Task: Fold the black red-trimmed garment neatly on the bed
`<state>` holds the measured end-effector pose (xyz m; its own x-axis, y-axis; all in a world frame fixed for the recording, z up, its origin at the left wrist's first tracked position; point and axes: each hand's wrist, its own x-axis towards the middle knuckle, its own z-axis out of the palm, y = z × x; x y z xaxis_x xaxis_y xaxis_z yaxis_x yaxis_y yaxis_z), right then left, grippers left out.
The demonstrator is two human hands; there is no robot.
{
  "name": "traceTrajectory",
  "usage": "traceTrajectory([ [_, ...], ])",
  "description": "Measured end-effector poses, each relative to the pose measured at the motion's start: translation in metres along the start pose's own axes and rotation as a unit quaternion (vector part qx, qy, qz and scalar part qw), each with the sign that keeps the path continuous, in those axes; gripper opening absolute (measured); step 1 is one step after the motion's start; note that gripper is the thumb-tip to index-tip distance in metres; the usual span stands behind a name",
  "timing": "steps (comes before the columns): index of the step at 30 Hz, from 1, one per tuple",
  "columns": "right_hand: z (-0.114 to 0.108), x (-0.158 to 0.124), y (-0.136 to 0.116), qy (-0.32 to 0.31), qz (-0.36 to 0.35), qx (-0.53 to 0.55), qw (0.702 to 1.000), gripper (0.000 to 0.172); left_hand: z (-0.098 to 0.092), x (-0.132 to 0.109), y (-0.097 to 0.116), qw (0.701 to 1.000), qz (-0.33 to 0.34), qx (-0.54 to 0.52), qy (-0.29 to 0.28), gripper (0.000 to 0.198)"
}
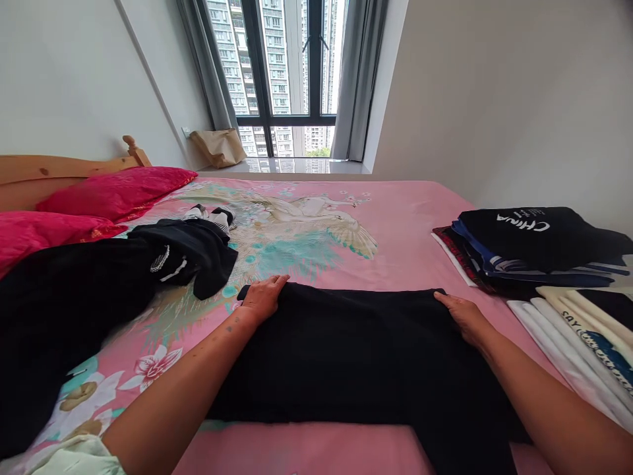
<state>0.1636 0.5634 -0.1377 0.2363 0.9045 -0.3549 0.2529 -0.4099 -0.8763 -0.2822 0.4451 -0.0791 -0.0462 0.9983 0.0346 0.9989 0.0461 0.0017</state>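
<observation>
A black garment, seemingly a shirt (341,356), is spread in front of me on the pink patterned bedsheet (395,218). One part of it hangs down toward the lower right, like a sleeve. My left hand (264,298) grips its far left corner, fingers closed over the edge. At the far right corner, my right hand (459,315) pinches the cloth between thumb and fingers. The far edge runs nearly straight between both hands. Part of the garment's lower right side is hidden behind my right forearm.
Rumpled dark clothes (182,251) lie on the left near red pillows (119,191). On the right sit a folded stack of dark shirts (544,237) and a row of folded white and cream shirts (573,336). A brown paper bag (220,146) stands by the window.
</observation>
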Motion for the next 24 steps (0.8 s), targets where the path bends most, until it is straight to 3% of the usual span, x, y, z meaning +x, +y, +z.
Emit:
traceTrajectory([
  [8, 0.000, 0.004, 0.004, 0.008, -0.007, -0.011, 1.000, 0.038, -0.007, -0.003, 0.002, 0.999, 0.030, 0.007, 0.022, 0.036],
  [14, 0.000, 0.001, 0.003, 0.008, -0.008, -0.001, 1.000, 0.039, -0.010, -0.015, 0.001, 0.997, 0.036, 0.011, 0.075, 0.050],
  [17, 0.000, 0.000, 0.002, -0.001, -0.009, 0.009, 1.000, 0.035, -0.011, -0.030, 0.004, 0.991, 0.070, -0.014, 0.117, 0.037],
  [18, 0.000, -0.001, 0.002, -0.004, -0.010, 0.011, 1.000, 0.034, -0.011, -0.035, 0.007, 0.989, 0.099, -0.033, 0.107, 0.032],
  [21, 0.001, -0.002, 0.002, 0.001, -0.018, 0.012, 1.000, 0.033, -0.007, -0.050, 0.019, 0.979, 0.183, -0.082, 0.019, 0.040],
  [24, 0.001, -0.003, 0.004, 0.012, -0.029, 0.006, 0.999, 0.032, 0.000, -0.059, 0.029, 0.982, 0.175, -0.076, -0.004, 0.048],
])
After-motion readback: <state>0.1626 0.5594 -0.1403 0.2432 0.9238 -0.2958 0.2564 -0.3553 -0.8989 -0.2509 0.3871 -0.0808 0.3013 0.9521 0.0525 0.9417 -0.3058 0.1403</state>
